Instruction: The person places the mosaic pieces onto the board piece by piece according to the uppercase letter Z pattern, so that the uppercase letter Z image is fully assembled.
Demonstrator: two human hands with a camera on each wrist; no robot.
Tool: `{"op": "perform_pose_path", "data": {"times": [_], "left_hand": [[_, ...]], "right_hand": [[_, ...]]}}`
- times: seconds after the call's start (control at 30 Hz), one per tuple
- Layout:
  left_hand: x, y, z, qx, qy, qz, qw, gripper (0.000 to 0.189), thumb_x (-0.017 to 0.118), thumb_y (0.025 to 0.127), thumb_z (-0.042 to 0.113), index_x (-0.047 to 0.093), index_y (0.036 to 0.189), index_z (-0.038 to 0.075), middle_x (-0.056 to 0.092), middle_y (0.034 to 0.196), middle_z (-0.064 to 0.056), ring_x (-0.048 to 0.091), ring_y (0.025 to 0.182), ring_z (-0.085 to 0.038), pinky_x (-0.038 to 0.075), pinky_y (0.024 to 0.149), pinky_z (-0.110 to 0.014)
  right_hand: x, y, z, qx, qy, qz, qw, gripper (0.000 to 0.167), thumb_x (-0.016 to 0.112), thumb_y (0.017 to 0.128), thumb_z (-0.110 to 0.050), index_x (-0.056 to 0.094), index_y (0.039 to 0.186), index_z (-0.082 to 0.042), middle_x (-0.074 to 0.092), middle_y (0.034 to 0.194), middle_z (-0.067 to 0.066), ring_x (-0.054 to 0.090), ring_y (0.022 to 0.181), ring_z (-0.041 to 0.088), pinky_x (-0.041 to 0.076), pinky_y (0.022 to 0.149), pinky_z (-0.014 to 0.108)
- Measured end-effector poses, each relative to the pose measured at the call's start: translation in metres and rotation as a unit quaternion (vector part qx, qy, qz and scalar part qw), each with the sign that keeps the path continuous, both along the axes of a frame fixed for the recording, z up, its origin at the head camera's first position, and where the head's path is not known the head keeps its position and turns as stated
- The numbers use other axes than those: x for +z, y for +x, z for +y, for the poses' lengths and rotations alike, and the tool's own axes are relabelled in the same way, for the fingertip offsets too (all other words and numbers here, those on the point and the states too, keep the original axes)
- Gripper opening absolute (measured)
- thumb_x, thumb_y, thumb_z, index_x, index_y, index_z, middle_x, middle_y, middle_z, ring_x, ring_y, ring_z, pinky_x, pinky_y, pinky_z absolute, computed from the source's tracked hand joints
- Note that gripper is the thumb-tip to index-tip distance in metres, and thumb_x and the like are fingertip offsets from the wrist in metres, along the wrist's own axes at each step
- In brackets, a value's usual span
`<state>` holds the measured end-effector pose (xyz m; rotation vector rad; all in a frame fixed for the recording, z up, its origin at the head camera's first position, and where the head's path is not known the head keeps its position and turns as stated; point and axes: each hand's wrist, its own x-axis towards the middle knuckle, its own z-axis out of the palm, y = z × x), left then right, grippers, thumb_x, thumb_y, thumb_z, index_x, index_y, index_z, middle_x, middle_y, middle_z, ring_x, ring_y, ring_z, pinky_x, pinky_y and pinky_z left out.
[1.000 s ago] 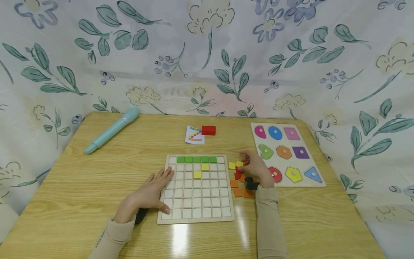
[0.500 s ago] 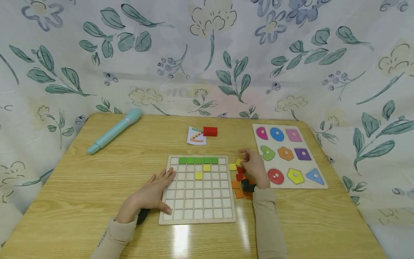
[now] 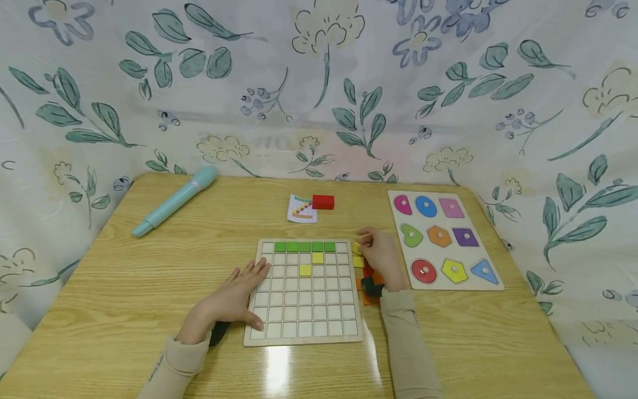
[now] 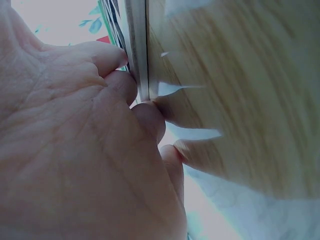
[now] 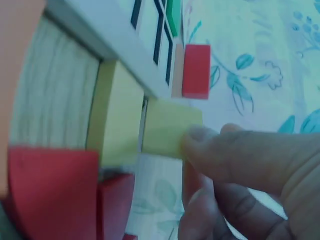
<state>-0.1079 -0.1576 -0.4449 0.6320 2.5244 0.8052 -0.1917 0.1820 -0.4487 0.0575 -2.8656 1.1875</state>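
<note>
Nearest, two beige sleeves [image 3: 408,349] reach over one wooden table [image 3: 124,310]. The left hand [image 3: 231,296], fingers spread, rests along the left edge of a single grid board [image 3: 305,298], its thumb at the lower-left cell. Orange tiles [image 3: 369,300] lie by the board's right side, half hidden under the right wrist, their number impossible to tell. Beyond them are at least two red tiles [image 5: 55,192], then one loose yellow tile [image 3: 358,261]. The right hand [image 3: 381,255] pinches one more, the held yellow tile [image 5: 167,127], between thumb and fingers near the board's upper-right corner. The board has seven rows of seven cells; two yellow pieces [image 3: 305,270] sit in the third and second rows, five green tiles [image 3: 305,247] in the top row.

Farther back are one shape board [image 3: 439,256] with nine shapes, one teal wand [image 3: 174,200], one printed card [image 3: 299,206] and one red block [image 3: 323,202], before floral cloth [image 3: 319,111].
</note>
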Motion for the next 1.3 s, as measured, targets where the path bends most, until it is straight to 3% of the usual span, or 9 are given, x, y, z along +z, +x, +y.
{"op": "perform_pose_path", "data": {"times": [0.17, 0.33, 0.47, 0.63, 0.8, 0.97, 1.13, 1.3], "left_hand": [[0.0, 0.0, 0.0, 0.002, 0.0, 0.0, 1.0, 0.128, 0.088, 0.059, 0.038, 0.013, 0.154, -0.002, 0.006, 0.162, -0.022, 0.002, 0.149, -0.044, 0.0, 0.117, -0.065], [0.001, 0.0, 0.0, 0.003, 0.001, -0.004, 1.0, 0.128, 0.088, 0.059, 0.037, 0.012, 0.154, -0.002, 0.004, 0.162, -0.022, 0.001, 0.149, -0.044, 0.0, 0.118, -0.064], [0.001, 0.001, -0.001, 0.003, 0.003, -0.002, 1.0, 0.128, 0.088, 0.058, 0.037, 0.013, 0.154, -0.003, 0.005, 0.162, -0.023, 0.001, 0.149, -0.044, 0.0, 0.117, -0.065], [0.001, 0.001, -0.001, -0.001, 0.015, 0.007, 0.9999, 0.128, 0.088, 0.058, 0.039, 0.014, 0.153, -0.003, 0.006, 0.161, -0.024, 0.003, 0.148, -0.046, 0.002, 0.116, -0.067], [0.0, 0.0, 0.0, 0.002, 0.011, 0.003, 0.9999, 0.128, 0.087, 0.058, 0.041, 0.014, 0.153, -0.003, 0.006, 0.161, -0.023, 0.003, 0.149, -0.045, 0.002, 0.116, -0.066], [0.002, -0.001, 0.001, 0.002, -0.008, 0.004, 1.0, 0.127, 0.088, 0.059, 0.041, 0.015, 0.153, -0.003, 0.007, 0.162, -0.022, 0.004, 0.149, -0.044, 0.003, 0.117, -0.065], [0.004, -0.001, 0.001, 0.0, -0.007, 0.008, 0.9999, 0.127, 0.088, 0.058, 0.04, 0.016, 0.153, -0.004, 0.008, 0.161, -0.024, 0.005, 0.148, -0.045, 0.004, 0.117, -0.065], [0.002, -0.001, 0.001, 0.003, -0.011, 0.004, 0.9999, 0.127, 0.088, 0.059, 0.04, 0.015, 0.154, -0.002, 0.007, 0.162, -0.022, 0.004, 0.149, -0.044, 0.003, 0.118, -0.064]], "right_hand": [[0.0, 0.0, -0.007, -0.021, 0.022, 0.03, 0.9991, 0.021, 0.065, 0.083, 0.002, 0.072, 0.102, -0.004, 0.071, 0.088, 0.011, 0.065, 0.08, 0.023, 0.054, 0.073, 0.034], [-0.001, 0.0, -0.014, -0.03, -0.049, 0.042, 0.9975, 0.018, 0.067, 0.085, 0.0, 0.071, 0.102, -0.003, 0.071, 0.092, 0.015, 0.069, 0.082, 0.027, 0.057, 0.072, 0.033], [0.002, 0.003, -0.029, -0.003, -0.14, -0.003, 0.9901, 0.019, 0.071, 0.084, 0.0, 0.07, 0.102, 0.0, 0.069, 0.095, 0.017, 0.068, 0.081, 0.025, 0.055, 0.068, 0.024], [0.0, 0.011, -0.058, 0.065, -0.19, -0.067, 0.9774, 0.025, 0.071, 0.084, 0.001, 0.068, 0.109, 0.0, 0.07, 0.094, 0.016, 0.068, 0.078, 0.017, 0.056, 0.066, 0.023], [0.0, 0.028, -0.091, 0.147, -0.145, -0.072, 0.9757, 0.028, 0.072, 0.084, -0.003, 0.068, 0.112, -0.003, 0.072, 0.088, 0.011, 0.066, 0.073, 0.011, 0.054, 0.066, 0.021], [-0.003, 0.041, -0.111, 0.21, -0.074, -0.039, 0.9741, 0.026, 0.071, 0.085, -0.002, 0.069, 0.11, -0.005, 0.07, 0.082, 0.004, 0.06, 0.068, 0.005, 0.051, 0.063, 0.017], [-0.004, 0.043, -0.114, 0.233, -0.043, -0.026, 0.9713, 0.024, 0.07, 0.084, 0.0, 0.07, 0.108, -0.005, 0.069, 0.08, 0.003, 0.056, 0.066, 0.005, 0.047, 0.061, 0.017], [-0.004, 0.037, -0.103, 0.237, -0.073, -0.061, 0.9669, 0.023, 0.067, 0.089, -0.006, 0.07, 0.111, -0.008, 0.07, 0.086, 0.002, 0.058, 0.072, 0.006, 0.049, 0.066, 0.018]]}}
